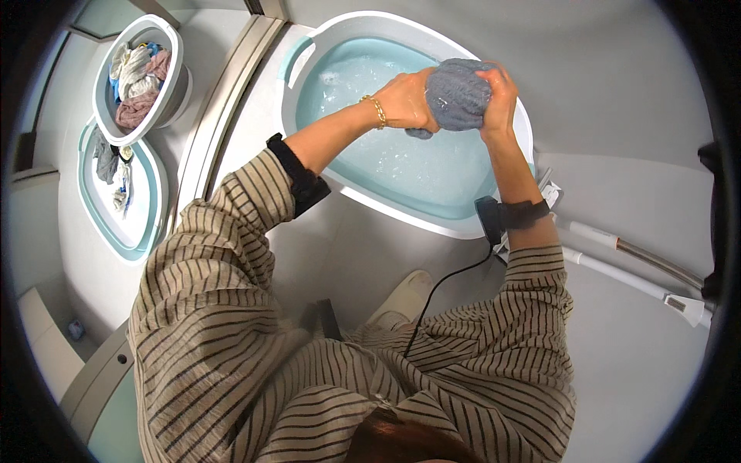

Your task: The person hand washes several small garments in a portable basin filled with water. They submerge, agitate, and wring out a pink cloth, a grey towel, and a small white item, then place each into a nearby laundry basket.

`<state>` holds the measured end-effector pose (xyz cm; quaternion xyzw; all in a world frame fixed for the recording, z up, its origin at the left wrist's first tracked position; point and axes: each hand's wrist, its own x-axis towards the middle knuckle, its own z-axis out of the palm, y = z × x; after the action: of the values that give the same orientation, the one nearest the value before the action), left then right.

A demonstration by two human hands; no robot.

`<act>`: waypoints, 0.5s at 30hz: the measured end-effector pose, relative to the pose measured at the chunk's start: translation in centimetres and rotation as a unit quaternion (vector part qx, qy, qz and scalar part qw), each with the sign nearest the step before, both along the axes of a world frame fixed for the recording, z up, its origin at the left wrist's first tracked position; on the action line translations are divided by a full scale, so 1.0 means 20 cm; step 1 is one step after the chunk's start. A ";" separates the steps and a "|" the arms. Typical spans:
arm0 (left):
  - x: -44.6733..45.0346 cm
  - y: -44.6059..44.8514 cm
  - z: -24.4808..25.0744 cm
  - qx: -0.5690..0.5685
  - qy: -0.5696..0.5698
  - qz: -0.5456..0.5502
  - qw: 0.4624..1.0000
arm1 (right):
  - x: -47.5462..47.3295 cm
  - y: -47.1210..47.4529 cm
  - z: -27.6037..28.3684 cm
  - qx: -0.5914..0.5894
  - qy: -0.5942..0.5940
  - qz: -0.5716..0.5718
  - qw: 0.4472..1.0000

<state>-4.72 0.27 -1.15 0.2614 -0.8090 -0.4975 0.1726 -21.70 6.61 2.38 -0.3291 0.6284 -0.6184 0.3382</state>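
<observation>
A wet, bunched grey-blue cloth (457,95) is held between both hands above a white and pale-blue plastic tub (289,104). My left hand (408,101), with a gold chain bracelet at the wrist, grips the cloth's left end, and a small part of the cloth hangs below the fist. My right hand (499,101) is closed around the cloth's right side. Under the hands, the tub holds water (399,162) with some bubbles on it. Dark straps circle both forearms, and a black cable runs from the right one.
Across a metal door track (223,110) at left stands a white basket (98,87) of mixed clothes. A second white and pale-blue tub (159,214) beside it holds a few garments. White poles (619,275) lie at right. A light-coloured shoe (408,292) is on the floor below the tub.
</observation>
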 end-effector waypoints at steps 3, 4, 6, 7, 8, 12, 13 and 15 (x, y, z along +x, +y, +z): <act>0.01 0.01 -0.03 0.099 -0.013 -0.070 0.992 | 0.00 0.02 -0.02 -0.003 0.020 0.068 0.997; 0.02 0.02 -0.04 0.135 -0.021 -0.097 0.986 | 0.00 0.02 -0.03 -0.002 0.029 0.094 0.995; 0.04 0.05 -0.05 0.240 -0.029 -0.086 0.967 | 0.01 0.03 -0.04 -0.007 0.075 0.136 0.988; 0.06 0.08 -0.05 0.290 -0.029 -0.081 0.953 | 0.00 0.02 -0.03 -0.013 0.112 0.151 0.982; 0.07 0.11 -0.05 0.363 0.007 -0.065 0.929 | 0.00 0.02 -0.03 -0.006 0.151 0.158 0.976; 0.09 0.21 -0.07 0.536 0.111 -0.042 0.836 | 0.00 0.02 -0.05 -0.004 0.088 0.210 0.974; 0.08 0.21 -0.06 0.552 0.114 -0.050 0.825 | -0.01 0.03 -0.05 0.016 0.086 0.185 0.979; 0.06 0.19 -0.05 0.522 0.098 -0.035 0.846 | -0.02 0.03 -0.06 0.026 0.087 0.173 0.981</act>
<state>-3.45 4.11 -2.19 0.2345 -0.4169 -0.8753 0.0715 -22.02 7.20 1.14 -0.4766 0.6048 -0.5031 0.3923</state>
